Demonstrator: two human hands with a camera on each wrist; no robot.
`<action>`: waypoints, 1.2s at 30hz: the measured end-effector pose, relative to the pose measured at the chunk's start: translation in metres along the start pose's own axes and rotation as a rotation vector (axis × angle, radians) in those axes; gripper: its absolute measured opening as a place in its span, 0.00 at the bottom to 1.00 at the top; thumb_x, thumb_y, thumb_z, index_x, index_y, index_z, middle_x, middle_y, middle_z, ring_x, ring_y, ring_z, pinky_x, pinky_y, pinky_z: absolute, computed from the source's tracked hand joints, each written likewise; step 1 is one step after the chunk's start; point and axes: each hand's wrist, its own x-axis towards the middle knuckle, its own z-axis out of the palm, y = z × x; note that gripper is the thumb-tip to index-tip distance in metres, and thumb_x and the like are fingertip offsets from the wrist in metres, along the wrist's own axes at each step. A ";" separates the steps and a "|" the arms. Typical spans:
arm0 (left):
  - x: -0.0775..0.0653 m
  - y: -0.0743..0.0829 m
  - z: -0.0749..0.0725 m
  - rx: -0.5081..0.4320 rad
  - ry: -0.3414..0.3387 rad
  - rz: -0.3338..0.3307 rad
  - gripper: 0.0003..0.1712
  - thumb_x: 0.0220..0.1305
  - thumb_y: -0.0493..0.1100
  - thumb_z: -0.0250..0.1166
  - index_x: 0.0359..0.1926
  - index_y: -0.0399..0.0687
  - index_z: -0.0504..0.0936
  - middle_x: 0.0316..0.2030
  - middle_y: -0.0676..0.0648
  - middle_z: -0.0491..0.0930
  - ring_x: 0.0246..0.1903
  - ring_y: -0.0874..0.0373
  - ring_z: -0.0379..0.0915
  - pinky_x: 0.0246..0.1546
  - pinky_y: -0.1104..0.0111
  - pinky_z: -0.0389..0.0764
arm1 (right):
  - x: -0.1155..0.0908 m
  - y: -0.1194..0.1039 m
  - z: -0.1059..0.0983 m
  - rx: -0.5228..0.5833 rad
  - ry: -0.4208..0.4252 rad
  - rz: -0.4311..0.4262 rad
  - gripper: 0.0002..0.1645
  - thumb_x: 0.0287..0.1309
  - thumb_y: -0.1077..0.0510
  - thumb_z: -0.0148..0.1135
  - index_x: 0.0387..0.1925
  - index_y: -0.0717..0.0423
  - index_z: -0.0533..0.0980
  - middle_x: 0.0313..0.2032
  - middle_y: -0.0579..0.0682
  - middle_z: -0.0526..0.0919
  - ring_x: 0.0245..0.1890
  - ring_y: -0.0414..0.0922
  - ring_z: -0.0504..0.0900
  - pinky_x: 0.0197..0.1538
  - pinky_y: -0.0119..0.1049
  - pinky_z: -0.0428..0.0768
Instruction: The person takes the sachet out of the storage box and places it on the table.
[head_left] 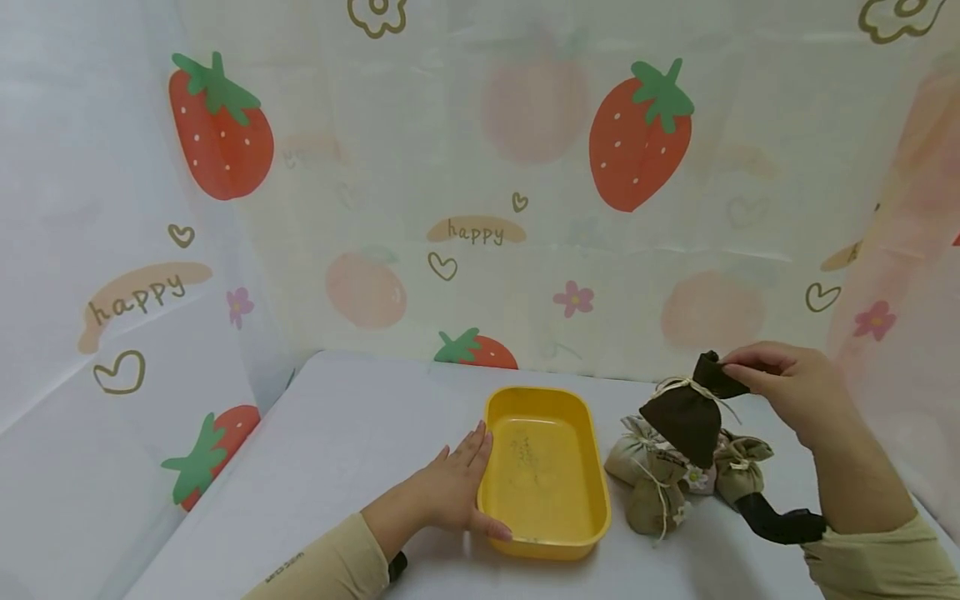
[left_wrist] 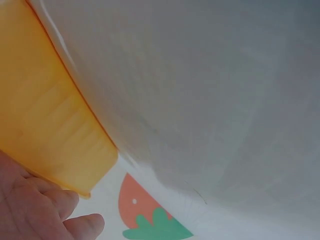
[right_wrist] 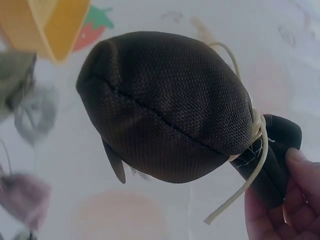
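My right hand [head_left: 795, 387] pinches the gathered top of a dark brown cloth sachet [head_left: 686, 421], tied at the neck with cream cord. It hangs above a cluster of other sachets. In the right wrist view the sachet [right_wrist: 165, 105] fills the middle, its seam showing, with thumb and fingers [right_wrist: 302, 172] on the cloth above the cord. My left hand [head_left: 450, 492] rests with straight fingers along the left rim of a yellow plastic tray [head_left: 603, 500]. The left wrist view shows the tray's ribbed outer side [left_wrist: 60, 110] and a few fingertips [left_wrist: 85, 225] by its rim.
Below the held sachet, right of the tray, sit several small drawstring sachets: an olive one [head_left: 654, 504], a pale one [head_left: 621, 458] and a tan one [head_left: 738, 483]. A white table [head_left: 360, 417] bears everything. Cloth walls [head_left: 465, 150] printed with strawberries stand behind and beside it.
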 end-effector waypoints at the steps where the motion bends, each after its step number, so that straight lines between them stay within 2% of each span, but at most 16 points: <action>1: 0.000 0.000 0.000 -0.002 -0.001 0.000 0.75 0.33 0.85 0.52 0.71 0.42 0.37 0.71 0.44 0.29 0.70 0.54 0.31 0.64 0.50 0.50 | -0.001 0.003 -0.005 -0.004 0.001 0.007 0.13 0.57 0.55 0.61 0.37 0.61 0.80 0.30 0.31 0.81 0.31 0.25 0.75 0.34 0.19 0.72; 4: 0.000 0.001 0.000 -0.007 -0.001 -0.002 0.75 0.33 0.85 0.52 0.71 0.42 0.37 0.71 0.44 0.29 0.70 0.54 0.31 0.64 0.50 0.50 | -0.004 0.012 -0.017 -0.041 0.007 0.035 0.15 0.57 0.52 0.61 0.38 0.60 0.80 0.30 0.37 0.83 0.29 0.26 0.75 0.33 0.20 0.71; 7: 0.001 0.001 0.000 -0.010 -0.004 -0.006 0.76 0.32 0.85 0.52 0.71 0.42 0.37 0.71 0.45 0.29 0.70 0.54 0.31 0.64 0.50 0.49 | -0.006 0.020 -0.026 -0.076 0.002 0.046 0.15 0.58 0.52 0.60 0.38 0.61 0.79 0.29 0.39 0.83 0.29 0.26 0.75 0.33 0.20 0.70; 10: 0.000 0.000 0.000 -0.014 -0.007 -0.011 0.76 0.31 0.85 0.51 0.71 0.42 0.36 0.71 0.45 0.29 0.70 0.54 0.31 0.64 0.50 0.49 | -0.009 0.029 -0.031 -0.093 0.001 0.040 0.14 0.58 0.54 0.60 0.37 0.62 0.79 0.28 0.34 0.81 0.29 0.25 0.73 0.33 0.18 0.68; 14: 0.001 0.000 0.000 -0.015 -0.009 -0.009 0.76 0.31 0.86 0.50 0.71 0.43 0.36 0.71 0.45 0.28 0.70 0.54 0.30 0.64 0.50 0.49 | -0.015 0.043 -0.035 -0.047 0.013 -0.010 0.06 0.56 0.62 0.61 0.34 0.61 0.80 0.27 0.27 0.78 0.29 0.25 0.74 0.33 0.15 0.68; 17: 0.001 0.001 -0.001 -0.016 -0.011 -0.004 0.76 0.31 0.86 0.50 0.71 0.43 0.35 0.71 0.45 0.28 0.70 0.54 0.30 0.64 0.50 0.49 | -0.020 0.053 -0.037 0.002 0.008 -0.049 0.04 0.54 0.66 0.61 0.32 0.61 0.81 0.27 0.29 0.79 0.28 0.26 0.75 0.34 0.15 0.69; 20: 0.000 0.001 -0.002 -0.020 -0.013 -0.003 0.77 0.30 0.86 0.50 0.71 0.43 0.35 0.71 0.45 0.28 0.70 0.54 0.30 0.64 0.50 0.49 | -0.025 0.061 -0.038 0.047 -0.032 -0.075 0.05 0.52 0.69 0.62 0.32 0.61 0.81 0.28 0.32 0.80 0.29 0.27 0.76 0.34 0.16 0.71; 26: 0.000 0.001 -0.002 -0.024 -0.008 -0.005 0.76 0.31 0.85 0.51 0.71 0.42 0.36 0.71 0.44 0.29 0.70 0.53 0.31 0.64 0.50 0.48 | -0.034 0.075 -0.037 0.149 -0.165 -0.147 0.10 0.52 0.75 0.57 0.32 0.62 0.80 0.32 0.35 0.81 0.32 0.29 0.78 0.36 0.18 0.73; 30: 0.000 0.000 -0.001 -0.026 -0.004 -0.003 0.76 0.32 0.85 0.52 0.71 0.42 0.36 0.71 0.44 0.29 0.70 0.53 0.31 0.64 0.50 0.48 | -0.039 0.081 -0.032 0.148 -0.247 -0.195 0.12 0.53 0.76 0.55 0.31 0.61 0.79 0.32 0.37 0.80 0.32 0.31 0.77 0.34 0.22 0.75; 36: 0.000 0.000 0.001 -0.020 -0.002 0.005 0.76 0.31 0.86 0.51 0.71 0.42 0.36 0.71 0.44 0.29 0.70 0.54 0.30 0.64 0.49 0.49 | -0.044 0.088 -0.025 0.175 -0.344 -0.223 0.13 0.53 0.76 0.55 0.31 0.59 0.79 0.32 0.40 0.79 0.31 0.34 0.76 0.31 0.27 0.75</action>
